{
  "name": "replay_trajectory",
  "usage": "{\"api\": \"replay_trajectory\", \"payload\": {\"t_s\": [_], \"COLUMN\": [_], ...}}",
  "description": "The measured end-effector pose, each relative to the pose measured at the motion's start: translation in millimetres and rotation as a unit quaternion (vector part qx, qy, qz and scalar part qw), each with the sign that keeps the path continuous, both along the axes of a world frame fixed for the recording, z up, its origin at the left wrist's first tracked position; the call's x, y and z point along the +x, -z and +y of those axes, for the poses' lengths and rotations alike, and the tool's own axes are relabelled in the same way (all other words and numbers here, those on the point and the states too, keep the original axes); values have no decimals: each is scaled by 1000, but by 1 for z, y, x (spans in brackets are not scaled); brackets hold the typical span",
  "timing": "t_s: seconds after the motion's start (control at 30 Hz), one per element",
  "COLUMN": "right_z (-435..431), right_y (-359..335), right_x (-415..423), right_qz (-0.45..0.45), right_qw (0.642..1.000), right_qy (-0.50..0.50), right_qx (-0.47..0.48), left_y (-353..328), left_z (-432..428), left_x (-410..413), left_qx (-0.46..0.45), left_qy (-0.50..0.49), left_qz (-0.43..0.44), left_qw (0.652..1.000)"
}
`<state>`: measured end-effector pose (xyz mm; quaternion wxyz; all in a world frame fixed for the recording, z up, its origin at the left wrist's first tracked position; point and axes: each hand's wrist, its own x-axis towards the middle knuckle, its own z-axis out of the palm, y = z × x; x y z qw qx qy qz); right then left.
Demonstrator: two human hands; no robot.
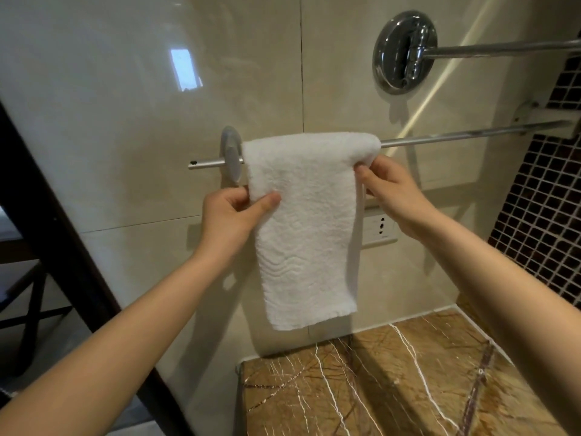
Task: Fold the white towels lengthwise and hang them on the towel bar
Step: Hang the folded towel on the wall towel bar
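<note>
Hanging white towel [305, 221], folded, wavy-textured.

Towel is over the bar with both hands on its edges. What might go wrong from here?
1. The left hand and right hand pinch the side edges of the towel; a downward tug might slide it off the bar, since the back length is hidden.
2. The towel sits against the bracket, so it may bunch there.

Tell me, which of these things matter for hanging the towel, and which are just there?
In use: white towel, towel bar, left hand, right hand.
Just there: upper chrome rail, wall socket, marble counter, mosaic tiles.
</note>
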<state>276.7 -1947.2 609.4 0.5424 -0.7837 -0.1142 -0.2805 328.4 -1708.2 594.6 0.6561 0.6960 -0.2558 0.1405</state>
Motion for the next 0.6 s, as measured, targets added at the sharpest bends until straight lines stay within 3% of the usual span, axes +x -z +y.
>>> {"api": "replay_trajectory", "payload": {"t_s": [0.17, 0.27, 0.4, 0.6], "right_z": [6, 10, 10, 4], "right_y": [5, 8, 24, 57], "right_x": [1, -1, -11, -21], "right_qz": [-42, -57, -1, 27], "right_qw": [998, 997, 998, 1000], "right_qy": [31, 48, 1, 14], "right_qx": [-19, 26, 62, 1], "left_y": [5, 8, 16, 38], "left_z": [8, 4, 6, 15], "left_x": [1, 0, -1, -3], "left_qx": [-22, -33, -33, 10], "left_qy": [-36, -37, 3, 41], "left_qz": [-20, -28, -5, 31], "left_qw": [999, 998, 999, 999]}}
